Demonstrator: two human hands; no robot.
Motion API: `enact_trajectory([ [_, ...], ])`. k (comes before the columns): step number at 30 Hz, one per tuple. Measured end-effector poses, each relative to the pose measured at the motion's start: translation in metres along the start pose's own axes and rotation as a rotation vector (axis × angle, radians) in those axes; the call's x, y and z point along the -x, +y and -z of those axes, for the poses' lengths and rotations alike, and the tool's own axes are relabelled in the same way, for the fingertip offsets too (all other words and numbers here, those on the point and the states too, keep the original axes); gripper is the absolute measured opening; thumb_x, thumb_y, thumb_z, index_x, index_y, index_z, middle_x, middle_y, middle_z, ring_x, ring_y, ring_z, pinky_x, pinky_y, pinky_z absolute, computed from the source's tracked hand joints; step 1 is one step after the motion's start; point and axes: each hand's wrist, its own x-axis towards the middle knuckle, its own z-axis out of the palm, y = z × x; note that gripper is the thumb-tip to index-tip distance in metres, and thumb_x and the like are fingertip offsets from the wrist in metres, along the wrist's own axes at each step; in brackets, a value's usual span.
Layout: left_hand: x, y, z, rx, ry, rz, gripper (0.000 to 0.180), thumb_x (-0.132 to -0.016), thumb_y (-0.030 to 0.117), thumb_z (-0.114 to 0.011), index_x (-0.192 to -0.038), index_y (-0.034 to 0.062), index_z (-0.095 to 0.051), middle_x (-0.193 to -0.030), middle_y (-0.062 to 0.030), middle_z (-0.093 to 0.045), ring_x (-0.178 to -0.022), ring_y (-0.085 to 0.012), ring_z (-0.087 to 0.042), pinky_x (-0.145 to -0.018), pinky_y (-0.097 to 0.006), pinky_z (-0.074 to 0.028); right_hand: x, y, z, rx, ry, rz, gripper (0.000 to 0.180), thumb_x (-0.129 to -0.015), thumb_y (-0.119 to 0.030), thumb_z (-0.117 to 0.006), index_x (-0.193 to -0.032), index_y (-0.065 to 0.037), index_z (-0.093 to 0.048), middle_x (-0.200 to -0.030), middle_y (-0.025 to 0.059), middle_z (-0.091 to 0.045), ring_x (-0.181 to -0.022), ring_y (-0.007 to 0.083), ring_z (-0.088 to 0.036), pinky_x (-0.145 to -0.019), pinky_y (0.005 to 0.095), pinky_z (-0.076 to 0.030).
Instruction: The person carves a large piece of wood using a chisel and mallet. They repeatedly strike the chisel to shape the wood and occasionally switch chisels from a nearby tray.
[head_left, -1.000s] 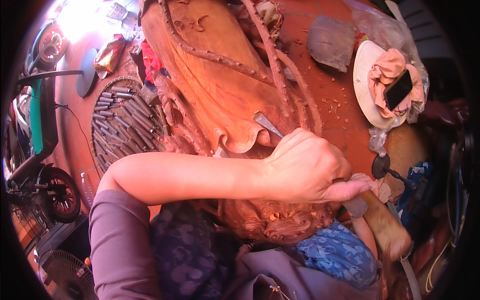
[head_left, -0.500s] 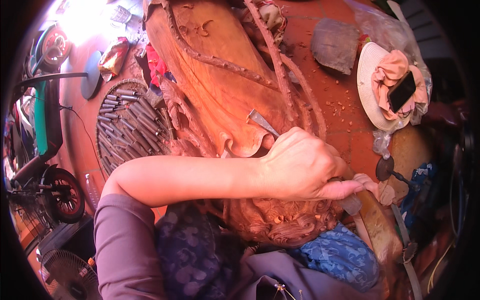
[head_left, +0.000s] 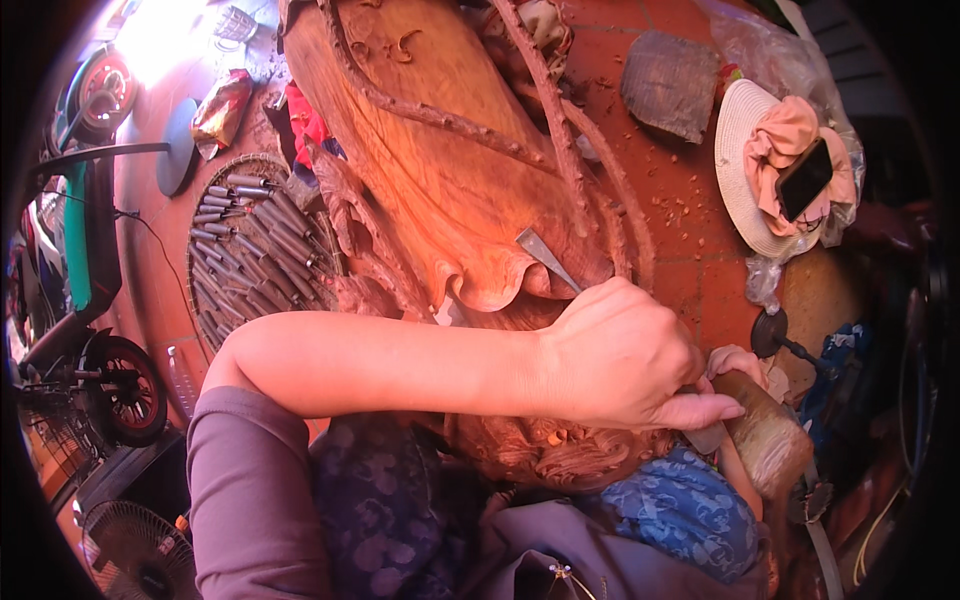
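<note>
My left hand (head_left: 625,355) reaches across from the left and is closed around a metal chisel (head_left: 545,257). Its flat blade tip rests on a large carved wooden panel (head_left: 440,170) of reddish-brown wood with raised vine-like ridges. My right hand (head_left: 735,362) is mostly hidden behind the left; only a few fingers show, wrapped round a thick wooden mallet (head_left: 765,435) just right of the chisel's handle end. A carved curly section (head_left: 560,455) of the wood lies under my left wrist.
A round woven tray (head_left: 255,255) holds several metal chisels at left. A straw hat (head_left: 740,170) with a pink cloth and a dark phone (head_left: 803,180) lies at right on the tiled floor. A motorbike (head_left: 70,250) and a fan (head_left: 135,550) stand at far left.
My left hand with the chisel has shifted slightly; the blade sits a little higher on the panel. The view has drifted a bit.
</note>
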Motion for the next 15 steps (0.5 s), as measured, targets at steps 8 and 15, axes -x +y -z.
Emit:
enact_trajectory([
  [8, -0.01, 0.007, 0.006, 0.04, 0.109, 0.05, 0.051, -0.092, 0.048, -0.066, -0.062, 0.0073, -0.067, -0.056, -0.0061, -0.059, -0.047, -0.0303, -0.057, -0.041, -0.04, -0.042, 0.014, 0.04, 0.006, -0.156, -0.036, 0.232, 0.014, -0.089, -0.013, -0.062, -0.092, -0.008, -0.05, -0.082, 0.0033, -0.048, -0.075, 0.0153, -0.05, -0.068, 0.0308, -0.043],
  [15, -0.01, 0.007, 0.011, 0.05, 0.078, 0.105, 0.051, -0.092, 0.047, -0.067, -0.062, 0.0063, -0.066, -0.056, -0.0066, -0.059, -0.047, -0.0306, -0.057, -0.042, -0.041, -0.042, 0.005, 0.005, 0.008, -0.048, -0.004, 0.02, 0.014, -0.088, -0.008, -0.063, -0.089, -0.009, -0.049, -0.082, 0.0017, -0.047, -0.074, 0.0157, -0.049, -0.066, 0.0303, -0.043],
])
